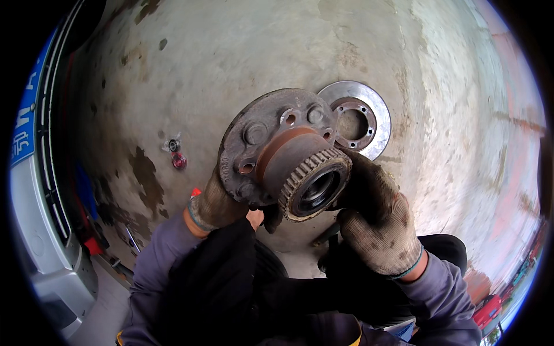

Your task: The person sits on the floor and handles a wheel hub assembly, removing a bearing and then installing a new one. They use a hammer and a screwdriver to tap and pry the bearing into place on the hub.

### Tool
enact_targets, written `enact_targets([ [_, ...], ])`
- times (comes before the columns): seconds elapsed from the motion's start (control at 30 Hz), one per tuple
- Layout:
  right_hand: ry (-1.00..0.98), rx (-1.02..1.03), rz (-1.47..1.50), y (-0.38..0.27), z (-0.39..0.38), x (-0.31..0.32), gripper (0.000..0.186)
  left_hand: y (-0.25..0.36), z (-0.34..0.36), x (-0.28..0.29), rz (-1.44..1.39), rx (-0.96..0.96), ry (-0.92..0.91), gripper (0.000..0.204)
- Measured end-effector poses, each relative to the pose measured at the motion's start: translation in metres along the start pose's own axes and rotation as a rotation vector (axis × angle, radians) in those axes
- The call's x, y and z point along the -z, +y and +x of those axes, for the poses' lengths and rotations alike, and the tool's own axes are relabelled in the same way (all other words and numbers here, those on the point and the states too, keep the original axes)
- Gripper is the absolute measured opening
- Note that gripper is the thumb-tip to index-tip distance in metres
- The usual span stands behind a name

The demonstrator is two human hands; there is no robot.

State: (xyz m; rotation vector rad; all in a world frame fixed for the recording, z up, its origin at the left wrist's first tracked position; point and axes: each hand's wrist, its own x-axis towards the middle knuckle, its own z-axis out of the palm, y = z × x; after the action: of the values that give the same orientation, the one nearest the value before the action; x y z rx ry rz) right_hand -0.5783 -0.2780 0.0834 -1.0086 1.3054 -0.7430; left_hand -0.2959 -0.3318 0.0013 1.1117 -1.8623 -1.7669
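Note:
A rusty wheel hub [288, 155] is held up over my lap, its round flange tilted toward the upper left. Bolt heads and holes show on the flange. A toothed ring [304, 173] circles the hub's near end, around a dark bore with a black seal. My left hand [220, 199], in a dirty knitted glove, grips the flange from its lower left; its fingertips are partly hidden underneath. My right hand [384, 228], gloved too, holds the hub's right side, fingers reaching behind it and thumb below the toothed ring.
Beyond the hub, a brake disc [378, 115] with a shiny outer face lies on the stained concrete floor [213, 63]. Two small round parts, one black [173, 145] and one red [179, 161], lie left of centre. A vehicle's silver bumper [43, 219] stands along the left.

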Motion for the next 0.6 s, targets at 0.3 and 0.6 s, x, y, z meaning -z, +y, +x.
enact_targets([
  [0.3,-0.008,-0.194,0.489,0.009,0.006,0.006,0.076,0.046,0.006,0.004,-0.131,0.074,0.010,0.058],
  [0.6,-0.013,-0.241,0.828,0.023,0.023,-0.003,0.074,0.099,0.022,0.008,0.475,-0.488,0.157,0.089],
])
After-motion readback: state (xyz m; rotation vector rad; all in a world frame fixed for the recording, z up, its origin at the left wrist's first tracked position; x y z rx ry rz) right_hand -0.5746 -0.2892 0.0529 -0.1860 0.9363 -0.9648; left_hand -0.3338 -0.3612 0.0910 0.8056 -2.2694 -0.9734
